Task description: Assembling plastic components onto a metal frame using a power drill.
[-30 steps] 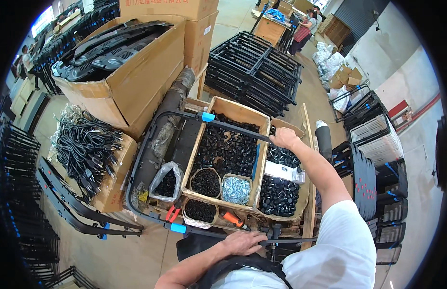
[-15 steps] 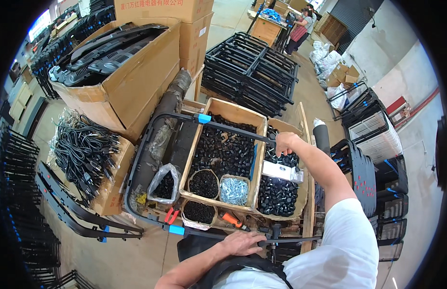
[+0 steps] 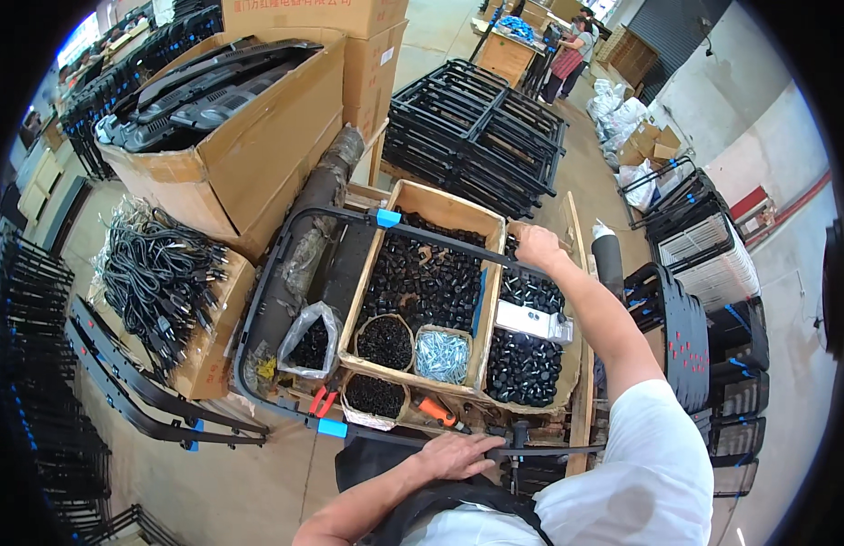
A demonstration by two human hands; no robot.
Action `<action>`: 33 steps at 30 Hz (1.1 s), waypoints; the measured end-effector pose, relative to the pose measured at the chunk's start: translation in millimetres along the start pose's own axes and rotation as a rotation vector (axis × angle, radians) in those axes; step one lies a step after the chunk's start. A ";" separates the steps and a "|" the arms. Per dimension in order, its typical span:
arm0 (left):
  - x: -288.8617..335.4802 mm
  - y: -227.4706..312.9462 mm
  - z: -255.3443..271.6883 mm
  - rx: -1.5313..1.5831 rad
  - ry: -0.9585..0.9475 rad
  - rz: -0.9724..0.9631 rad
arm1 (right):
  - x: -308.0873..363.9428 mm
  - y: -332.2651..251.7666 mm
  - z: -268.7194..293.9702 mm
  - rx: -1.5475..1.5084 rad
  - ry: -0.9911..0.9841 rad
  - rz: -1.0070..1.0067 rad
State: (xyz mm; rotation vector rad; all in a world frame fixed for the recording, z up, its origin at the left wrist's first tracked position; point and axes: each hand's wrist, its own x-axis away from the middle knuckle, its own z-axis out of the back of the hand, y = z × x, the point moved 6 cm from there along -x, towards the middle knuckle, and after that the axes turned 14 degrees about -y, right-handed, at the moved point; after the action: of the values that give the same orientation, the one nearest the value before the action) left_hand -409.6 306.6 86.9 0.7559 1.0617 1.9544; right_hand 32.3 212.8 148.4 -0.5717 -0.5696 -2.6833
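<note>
A bent black tube frame (image 3: 246,320) with blue tape wraps (image 3: 332,428) lies across the bench, its two arms pointing right. My left hand (image 3: 458,455) is closed over the near arm, close to its end. At the far side my right hand (image 3: 538,246) has its fingers curled beside the end of the far arm, over the box of black plastic caps (image 3: 524,369). Its fingertips are partly hidden, and I cannot make out what they hold. A white box-like piece (image 3: 534,322) lies on the caps.
A wooden tray (image 3: 351,326) holds black parts and a bag of silver screws (image 3: 441,356). Nearby are an orange-handled tool (image 3: 437,412) and red-handled pliers (image 3: 323,400). Black cables (image 3: 158,282) and a large carton (image 3: 244,136) stand left. Stacked black frames (image 3: 477,132) lie beyond; a person (image 3: 568,59) stands farther back.
My right hand has moved slightly away from me, off the end of the frame's far arm to the far part of the cap box. My left hand stays on the near arm.
</note>
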 end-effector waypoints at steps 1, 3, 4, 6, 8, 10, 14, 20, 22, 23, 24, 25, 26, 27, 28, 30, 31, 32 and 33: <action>1.2 0.1 -1.1 0.008 -0.004 0.001 | 0.3 -4.1 -1.3 0.040 -0.044 0.057; 1.5 -7.1 -3.5 0.089 -0.037 0.085 | 2.8 -9.2 -4.3 0.079 -0.097 0.118; -1.4 -0.8 -1.9 0.062 -0.085 0.110 | 3.7 1.5 4.3 0.041 -0.013 0.042; -3.2 -1.6 5.4 0.039 -0.062 0.070 | 4.2 15.5 16.0 -0.107 0.071 0.009; 4.0 -1.2 7.6 -0.024 0.001 0.032 | 5.2 -3.0 3.1 0.096 -0.152 0.093; 1.6 6.9 8.8 -0.024 -0.001 -0.004 | 0.1 13.0 -3.0 0.065 -0.049 0.023; 3.2 4.0 2.0 -0.048 0.026 -0.019 | -10.7 -3.8 -12.6 0.240 -0.273 0.104; 1.6 5.9 3.6 0.032 0.035 0.077 | -5.8 6.2 -20.0 0.090 -0.112 0.094; 2.6 -0.6 3.5 0.097 -0.003 0.133 | -10.9 1.0 -3.5 0.019 -0.006 0.014; 2.5 1.8 3.3 0.070 -0.018 0.130 | -9.7 -2.2 2.3 0.021 -0.009 0.022; 1.5 4.0 3.0 0.042 -0.034 0.127 | -10.7 -8.3 1.2 0.154 -0.145 0.068; -2.1 -0.7 10.5 0.007 0.025 0.048 | -13.1 -8.0 -4.6 0.283 -0.276 0.102; -2.2 -0.4 4.9 0.002 0.017 0.044 | -13.1 -2.6 -10.1 0.349 -0.312 0.073; -1.0 0.8 -1.1 -0.004 0.010 0.041 | -12.1 -2.0 -13.6 0.345 -0.308 0.066; -2.2 2.8 -1.4 -0.034 -0.007 0.028 | -7.5 -3.7 -14.6 0.228 -0.243 0.077; -2.6 5.4 1.5 -0.034 0.005 0.035 | -6.4 -5.3 -19.1 0.293 -0.330 0.113; -0.3 3.2 9.7 -0.043 0.012 0.039 | -7.3 -7.4 -15.9 0.283 -0.318 0.104; 1.4 1.2 6.1 -0.037 0.021 0.057 | -6.2 -10.3 -5.2 0.173 -0.156 0.081; 3.8 -0.3 1.1 -0.031 0.030 0.078 | -4.5 -14.5 5.7 0.063 0.008 0.059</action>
State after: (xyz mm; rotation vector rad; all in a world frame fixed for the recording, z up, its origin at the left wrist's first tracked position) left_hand -410.7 310.4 87.6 0.7633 1.0307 2.0494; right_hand 32.1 228.9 146.7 -0.5520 -0.6227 -2.6009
